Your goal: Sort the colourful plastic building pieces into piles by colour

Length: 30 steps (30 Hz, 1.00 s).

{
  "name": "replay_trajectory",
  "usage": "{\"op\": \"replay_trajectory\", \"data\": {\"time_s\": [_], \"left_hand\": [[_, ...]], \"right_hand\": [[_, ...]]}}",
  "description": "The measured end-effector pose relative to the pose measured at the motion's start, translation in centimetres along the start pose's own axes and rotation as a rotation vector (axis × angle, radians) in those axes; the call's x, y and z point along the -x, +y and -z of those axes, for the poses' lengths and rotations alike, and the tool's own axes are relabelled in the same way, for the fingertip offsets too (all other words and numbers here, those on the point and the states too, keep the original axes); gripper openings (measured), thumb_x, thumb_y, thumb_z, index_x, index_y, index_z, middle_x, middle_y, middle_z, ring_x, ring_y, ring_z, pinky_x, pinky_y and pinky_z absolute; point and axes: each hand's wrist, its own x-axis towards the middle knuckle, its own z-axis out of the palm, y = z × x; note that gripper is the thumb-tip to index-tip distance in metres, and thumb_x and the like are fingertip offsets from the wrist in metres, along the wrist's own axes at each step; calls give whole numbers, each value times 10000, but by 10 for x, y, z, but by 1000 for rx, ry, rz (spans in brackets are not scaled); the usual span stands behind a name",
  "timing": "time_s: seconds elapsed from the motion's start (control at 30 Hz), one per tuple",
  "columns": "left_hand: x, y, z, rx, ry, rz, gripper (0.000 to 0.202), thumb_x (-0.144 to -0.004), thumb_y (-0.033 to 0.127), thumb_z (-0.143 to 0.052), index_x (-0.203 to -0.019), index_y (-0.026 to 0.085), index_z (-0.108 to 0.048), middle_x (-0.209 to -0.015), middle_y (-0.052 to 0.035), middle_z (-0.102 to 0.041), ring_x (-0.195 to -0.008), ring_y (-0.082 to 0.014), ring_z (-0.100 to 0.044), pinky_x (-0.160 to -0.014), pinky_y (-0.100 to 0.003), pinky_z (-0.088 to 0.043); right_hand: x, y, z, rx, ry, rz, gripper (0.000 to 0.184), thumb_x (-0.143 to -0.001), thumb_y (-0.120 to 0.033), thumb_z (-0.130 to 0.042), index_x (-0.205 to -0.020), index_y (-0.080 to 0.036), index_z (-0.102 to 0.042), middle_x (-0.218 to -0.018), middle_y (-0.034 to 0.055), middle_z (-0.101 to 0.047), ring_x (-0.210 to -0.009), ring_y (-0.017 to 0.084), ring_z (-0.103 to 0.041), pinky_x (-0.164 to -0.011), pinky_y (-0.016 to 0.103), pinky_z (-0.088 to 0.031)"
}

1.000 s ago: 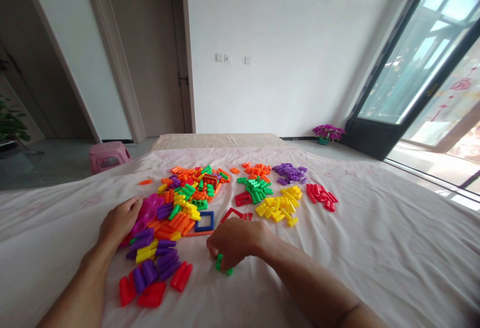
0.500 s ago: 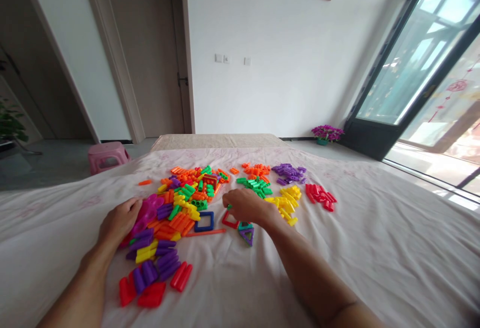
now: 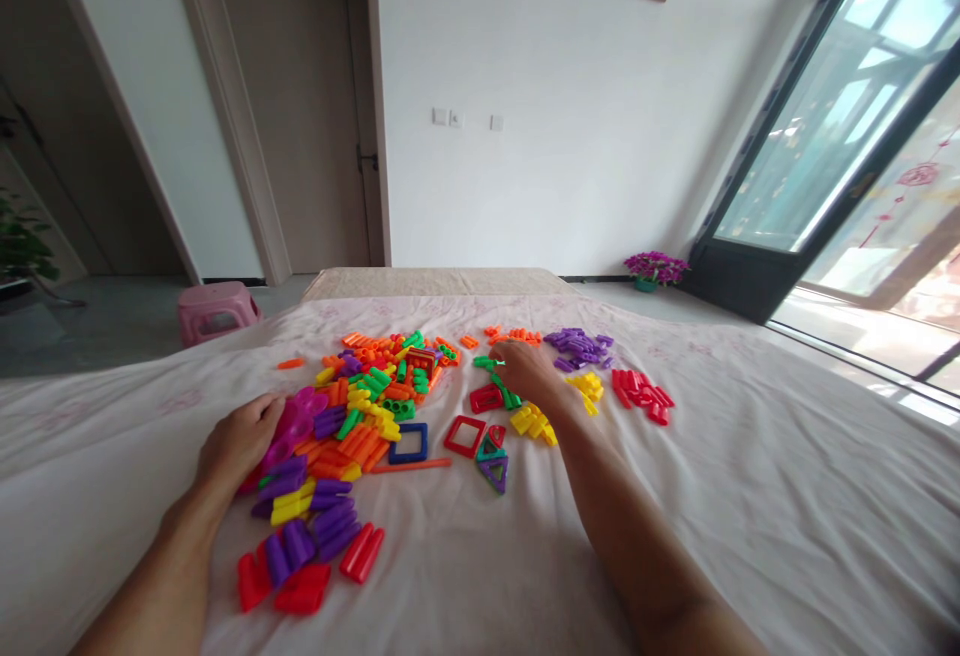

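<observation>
My left hand [image 3: 238, 439] is closed on the rim of a magenta plastic basket [image 3: 300, 418] at the left of the mixed blocks. Tube-shaped blocks in orange, yellow, green, purple and red spill out beside it. Over the green pile [image 3: 512, 396] is my right hand [image 3: 523, 368], fingers curled downward around what appears to be a green block [image 3: 500, 363]. The hand hides much of that pile and part of the orange pile [image 3: 525, 337]. A red block [image 3: 487, 398] lies just in front of it.
Purple [image 3: 577, 346], yellow [image 3: 534, 423] and red [image 3: 643, 393] piles lie to the right on the pale sheet. Nearer are a blue square frame [image 3: 409, 443], a red square frame [image 3: 465, 436], a purple triangle [image 3: 494, 474] and an orange stick [image 3: 412, 465].
My right hand has moved away and to the right, from above the red square frame to the green pile, uncovering the frame and the red block. My left hand stays put.
</observation>
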Motion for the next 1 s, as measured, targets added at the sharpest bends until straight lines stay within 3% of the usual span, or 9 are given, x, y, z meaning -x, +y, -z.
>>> {"op": "replay_trajectory", "data": {"time_s": [0.13,0.33,0.57,0.7,0.83,1.0], "left_hand": [[-1,-1,-1,7,23,-12,490,-984,520,-458,-1216,290,-824,-1210,-84,-808,-996,-293,-715,-762,-320,-484],[-2,-3,-3,23,0,-9,522,-1002,539,-419,-1243,293,-812,-1272,-84,-788,-1050,-293,-711,-795,-315,-494],[-2,-1,-2,-1,-13,3,537,-1005,545,-409,-1256,286,-807,-1269,-102,-787,-1043,-312,-707,-803,-340,-494],[-1,-2,-2,3,-13,-6,554,-1016,543,-385,-1280,284,-798,-1298,-94,-778,-1088,-313,-700,-824,-342,-486],[-1,-2,-1,-3,-13,-1,546,-1013,540,-392,-1279,290,-798,-1268,-91,-790,-1060,-305,-708,-804,-333,-483],[-1,-1,0,-6,0,-3,513,-1002,533,-426,-1255,298,-805,-1275,-79,-789,-1022,-281,-716,-769,-303,-489]], "right_hand": [[2,-25,-17,-112,-33,195,381,-961,-137,-579,-1313,-183,-715,-1344,124,-719,-1253,262,-660,-1031,339,-485],[0,-54,-55,-214,-31,364,589,-908,-116,-602,-1495,-158,-568,-1491,163,-620,-1389,277,-579,-1140,391,-465],[-3,-58,-73,-304,-70,399,685,-902,-125,-630,-1567,-127,-466,-1571,211,-539,-1445,300,-534,-1183,436,-445],[-2,-60,-71,-324,-107,419,603,-910,-133,-619,-1507,-89,-540,-1480,219,-615,-1375,308,-595,-1153,421,-476],[-4,-61,-73,-366,-34,355,534,-898,-64,-548,-1416,-164,-628,-1430,151,-654,-1350,269,-611,-1130,399,-494],[-7,-61,-82,-413,43,395,747,-845,-56,-616,-1571,-157,-469,-1629,189,-462,-1492,287,-475,-1214,435,-425]]}}
